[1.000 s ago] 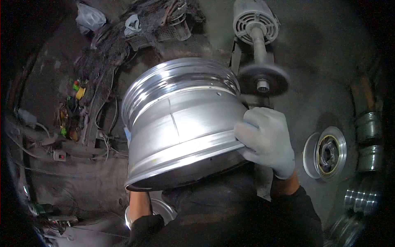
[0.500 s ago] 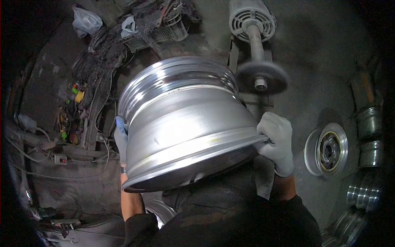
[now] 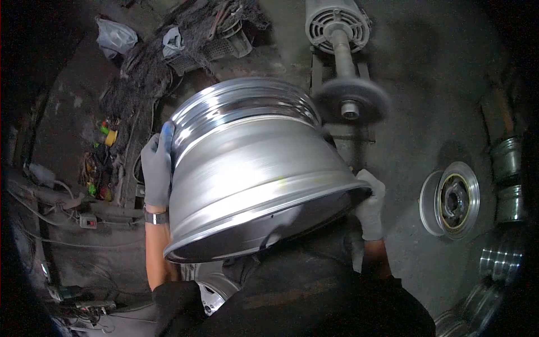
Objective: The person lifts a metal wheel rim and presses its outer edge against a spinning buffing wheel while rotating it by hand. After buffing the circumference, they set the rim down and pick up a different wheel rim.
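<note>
A large metal wheel rim (image 3: 252, 168) fills the centre of the view, tilted, its upper band shiny and its lower part duller, with the open end facing down towards me. My left hand (image 3: 158, 165), in a grey glove with a blue patch, presses against the rim's left side near the shiny band. My right hand (image 3: 371, 205), gloved in pale grey, is closed on the lower right edge, its fingers partly hidden by the rim. Just behind the rim to the right is a dark buffing wheel (image 3: 368, 104) on a motor shaft.
The motor (image 3: 338, 28) stands at the top. A second rim (image 3: 457, 199) lies at the right, with several more rims (image 3: 502, 261) along the far right. Netting and a crate (image 3: 210, 53) lie at the upper left. A switch box (image 3: 88, 221) and cables are at the left.
My left hand has moved up and outward along the rim's side and shows more fully. My right hand has shifted slightly down and left. The rim has turned a little.
</note>
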`<state>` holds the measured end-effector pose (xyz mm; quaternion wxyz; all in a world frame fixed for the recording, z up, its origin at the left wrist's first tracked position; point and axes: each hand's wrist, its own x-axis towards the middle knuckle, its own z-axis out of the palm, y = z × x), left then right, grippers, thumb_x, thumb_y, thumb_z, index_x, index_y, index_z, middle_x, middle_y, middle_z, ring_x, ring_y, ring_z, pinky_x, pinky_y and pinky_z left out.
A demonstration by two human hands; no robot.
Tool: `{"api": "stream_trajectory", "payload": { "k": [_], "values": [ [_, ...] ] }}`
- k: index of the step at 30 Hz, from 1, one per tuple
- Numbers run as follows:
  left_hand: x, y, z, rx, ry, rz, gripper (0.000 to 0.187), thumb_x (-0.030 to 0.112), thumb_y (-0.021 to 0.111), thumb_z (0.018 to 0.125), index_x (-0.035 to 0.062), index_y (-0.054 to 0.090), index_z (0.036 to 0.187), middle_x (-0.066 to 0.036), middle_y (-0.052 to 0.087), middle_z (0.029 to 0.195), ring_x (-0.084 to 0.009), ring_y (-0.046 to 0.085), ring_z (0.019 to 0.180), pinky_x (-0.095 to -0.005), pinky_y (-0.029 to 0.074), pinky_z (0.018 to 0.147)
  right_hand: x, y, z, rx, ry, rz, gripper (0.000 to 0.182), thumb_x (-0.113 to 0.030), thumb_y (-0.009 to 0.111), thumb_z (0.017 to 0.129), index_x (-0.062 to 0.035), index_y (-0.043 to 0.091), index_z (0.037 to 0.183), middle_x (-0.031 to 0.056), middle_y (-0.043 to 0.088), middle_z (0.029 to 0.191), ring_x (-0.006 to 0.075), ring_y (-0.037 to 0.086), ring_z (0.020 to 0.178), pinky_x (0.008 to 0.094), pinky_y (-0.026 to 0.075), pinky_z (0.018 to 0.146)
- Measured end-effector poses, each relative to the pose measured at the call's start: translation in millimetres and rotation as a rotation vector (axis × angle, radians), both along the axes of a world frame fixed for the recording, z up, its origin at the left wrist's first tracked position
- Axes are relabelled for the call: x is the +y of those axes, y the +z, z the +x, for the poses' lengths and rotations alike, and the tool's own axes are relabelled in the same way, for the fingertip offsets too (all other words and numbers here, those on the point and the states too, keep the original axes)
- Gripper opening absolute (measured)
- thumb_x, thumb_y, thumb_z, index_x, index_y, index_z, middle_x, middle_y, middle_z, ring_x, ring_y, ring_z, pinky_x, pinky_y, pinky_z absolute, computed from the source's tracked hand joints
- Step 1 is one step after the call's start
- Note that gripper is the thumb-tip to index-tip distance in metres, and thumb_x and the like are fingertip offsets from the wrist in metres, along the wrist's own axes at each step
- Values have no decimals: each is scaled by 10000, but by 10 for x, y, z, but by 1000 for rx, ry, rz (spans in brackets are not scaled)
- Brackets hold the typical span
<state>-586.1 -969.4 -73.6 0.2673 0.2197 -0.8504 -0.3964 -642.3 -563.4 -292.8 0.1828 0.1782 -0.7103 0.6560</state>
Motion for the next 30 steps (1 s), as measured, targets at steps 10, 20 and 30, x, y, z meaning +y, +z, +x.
{"api": "stream_trajectory", "payload": {
  "k": [10, 20, 30],
  "values": [
    [40, 34, -57, -26, 5, -137, 526, 413, 658, 1059, 30, 544, 717, 52, 400, 708, -63, 334, 689, -288, 276, 589, 72, 1027, -147, 180, 144, 331, 219, -48, 741, 735, -47, 523, 747, 67, 468, 674, 186, 510, 610, 350, 399, 582],
    [-300, -1095, 589, 385, 10, 826, 506, 449, 466, 1124, 9, 653, 1289, -123, 674, 1259, -201, 615, 1161, -369, 465, 1036, -276, 1996, -190, 555, 281, 616, 288, -207, 760, 633, -73, 538, 759, 107, 495, 725, 324, 567, 648, 452, 437, 583],
    [-1100, -1635, 699, 219, 203, 1273, 617, 582, 430, 1115, 43, 627, 1339, -109, 726, 1133, -202, 680, 967, -372, 534, 898, -146, 1830, -203, 438, 294, 643, 355, -225, 787, 624, -105, 606, 906, 98, 560, 821, 339, 641, 770, 482, 525, 669]
  ]
}}
